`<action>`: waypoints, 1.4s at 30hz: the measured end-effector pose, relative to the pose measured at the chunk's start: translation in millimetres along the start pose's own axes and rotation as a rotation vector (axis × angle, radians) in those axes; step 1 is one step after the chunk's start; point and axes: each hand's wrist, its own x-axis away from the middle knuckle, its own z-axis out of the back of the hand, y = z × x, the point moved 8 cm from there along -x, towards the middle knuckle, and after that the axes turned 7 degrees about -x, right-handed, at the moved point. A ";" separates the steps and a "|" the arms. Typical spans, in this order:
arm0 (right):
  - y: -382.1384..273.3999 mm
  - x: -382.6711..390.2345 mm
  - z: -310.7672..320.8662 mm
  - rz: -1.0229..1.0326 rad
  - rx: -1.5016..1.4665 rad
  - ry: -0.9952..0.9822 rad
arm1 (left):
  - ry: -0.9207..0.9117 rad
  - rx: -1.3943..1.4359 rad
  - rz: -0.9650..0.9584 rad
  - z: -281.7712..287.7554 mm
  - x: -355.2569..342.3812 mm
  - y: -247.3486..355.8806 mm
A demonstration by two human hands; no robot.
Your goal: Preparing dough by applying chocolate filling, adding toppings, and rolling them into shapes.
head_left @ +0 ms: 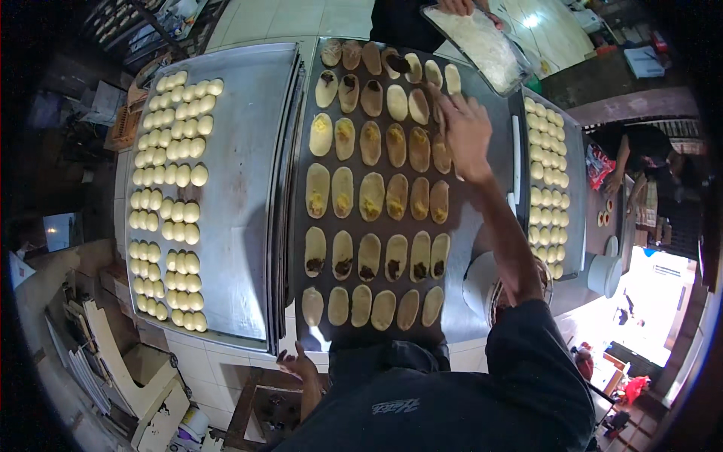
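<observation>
Several rows of flattened oval dough pieces [372, 197] lie on a dark metal baking sheet [461, 248] in front of me. Dark brown filling [369, 271] tops some of them, yellow filling [396, 136] others; the nearest row is plain. My right hand [468, 135] reaches across the sheet to its far right part. Its fingers are stretched out over a dough piece in the second row from the far end, partly covering it. Down by the sheet's near left corner, my left hand [300, 366] hangs beside my body, fingers apart and holding nothing.
Left, a tray [233, 151] bears rows of round dough balls; another tray [576, 188] of balls stands right. A white tub [480, 286] sits under my right forearm. Across, a person holds a pan of white flaky stuff [489, 56]. Another person works far right.
</observation>
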 end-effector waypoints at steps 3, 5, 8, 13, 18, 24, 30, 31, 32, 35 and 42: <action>22.3 53.9 79.7 -0.158 -0.183 0.047 | 0.179 0.101 -0.287 6.3 22.0 62.7; 50.8 119.2 122.6 -0.648 -0.639 -0.056 | 0.021 0.383 -0.269 1.5 41.0 99.1; 69.5 218.5 200.9 -1.045 -0.640 -0.160 | -0.439 0.311 -0.243 -5.8 83.0 128.3; 113.0 347.3 289.8 -0.978 -0.546 -0.594 | -1.011 0.553 -0.590 -28.5 199.6 210.2; 145.9 420.3 274.5 -0.761 -0.608 -0.970 | -1.353 0.424 -0.711 -74.4 303.7 238.5; 154.3 424.3 251.1 -0.656 -0.747 -1.215 | -1.460 0.469 -0.615 -91.1 391.4 237.7; 151.5 476.5 235.4 -1.017 -1.087 -1.322 | -1.309 0.470 -0.605 -77.7 401.2 239.7; 146.9 487.1 231.7 -1.148 -1.185 -1.334 | -1.292 0.472 -0.610 -74.8 396.7 238.4; 139.8 498.8 228.2 -1.282 -1.283 -1.343 | -1.231 0.510 -0.568 -71.7 385.3 234.5; 113.4 525.0 213.7 -1.495 -1.543 -1.179 | -1.056 0.628 -0.449 -63.4 349.6 219.4; 42.1 480.9 210.1 -1.665 -2.208 -0.552 | -0.081 0.664 -0.193 -19.9 172.2 90.4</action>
